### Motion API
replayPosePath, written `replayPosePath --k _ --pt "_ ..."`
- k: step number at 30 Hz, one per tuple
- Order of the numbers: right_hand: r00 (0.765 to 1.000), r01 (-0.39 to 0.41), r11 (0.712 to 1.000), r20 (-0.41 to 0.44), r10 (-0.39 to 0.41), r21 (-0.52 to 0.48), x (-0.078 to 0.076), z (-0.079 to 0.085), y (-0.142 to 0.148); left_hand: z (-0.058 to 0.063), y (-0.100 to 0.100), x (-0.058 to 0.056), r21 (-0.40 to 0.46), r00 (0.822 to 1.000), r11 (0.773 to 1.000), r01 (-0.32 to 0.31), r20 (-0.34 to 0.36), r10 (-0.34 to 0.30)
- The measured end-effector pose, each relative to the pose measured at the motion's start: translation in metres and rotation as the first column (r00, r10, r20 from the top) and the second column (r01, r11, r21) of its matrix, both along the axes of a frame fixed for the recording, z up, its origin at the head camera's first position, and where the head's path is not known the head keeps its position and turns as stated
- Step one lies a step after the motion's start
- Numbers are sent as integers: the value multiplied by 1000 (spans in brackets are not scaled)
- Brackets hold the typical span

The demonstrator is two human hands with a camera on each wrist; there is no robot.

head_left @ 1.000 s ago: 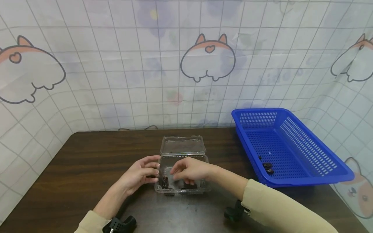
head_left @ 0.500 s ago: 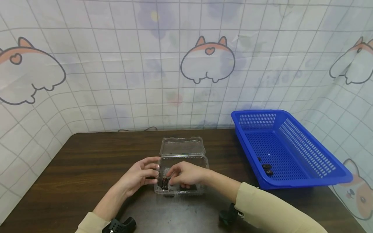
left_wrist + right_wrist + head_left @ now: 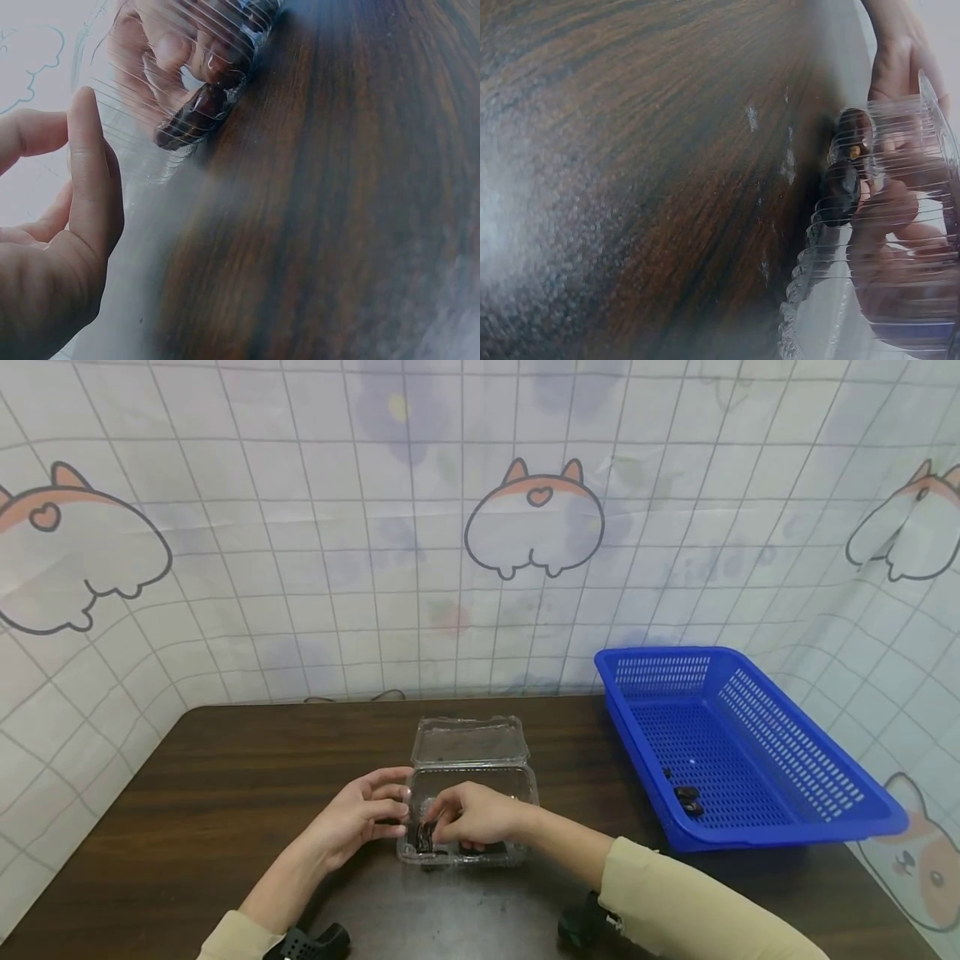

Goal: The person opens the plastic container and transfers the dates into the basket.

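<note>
A clear plastic clamshell box (image 3: 532,789) stands on the table with its lid (image 3: 471,743) folded back. My left hand (image 3: 356,818) steadies the box's left side, fingers spread and fairly straight, fingertips at its wall. Inside the box my right hand (image 3: 480,814) has its thumb and index finger curled at a dark date (image 3: 423,837) near the left front corner, seeming to pinch it. Through the ribbed wall in the left wrist view, a glossy date (image 3: 196,116) shows right by those fingertips. Two dates (image 3: 841,193) lie end to end along the wall in the right wrist view.
A blue perforated basket (image 3: 787,837) stands at the right, holding a few dark dates (image 3: 688,793) near its left front. The dark wood table (image 3: 225,793) ends at a wall sheet (image 3: 337,568) printed with a grid and cartoon animals.
My right hand has gone down and left within the box, bringing its thumb and index finger to the date at the left. My left hand stays at the box's side.
</note>
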State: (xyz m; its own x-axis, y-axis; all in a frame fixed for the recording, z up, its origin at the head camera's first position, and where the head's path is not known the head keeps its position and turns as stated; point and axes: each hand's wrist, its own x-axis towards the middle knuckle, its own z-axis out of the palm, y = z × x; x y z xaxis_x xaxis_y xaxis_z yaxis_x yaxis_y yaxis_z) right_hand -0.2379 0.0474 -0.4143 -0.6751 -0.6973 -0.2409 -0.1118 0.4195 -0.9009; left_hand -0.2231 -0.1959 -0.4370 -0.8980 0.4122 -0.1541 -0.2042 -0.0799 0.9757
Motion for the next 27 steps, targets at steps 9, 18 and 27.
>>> replayPosePath --k 9,18,27 --pt "1000 4 999 -11 -4 -32 0 0 -1 -1 1 0 0 1000 1000 -8 1 8" --pt "999 30 998 -10 -31 -58 -1 -1 -4 -3 2 -1 3 1000 1000 -10 -5 10" --pt "999 47 997 -4 -47 -58 -1 -5 -9 -3 2 -1 6 1000 1000 -15 0 15"
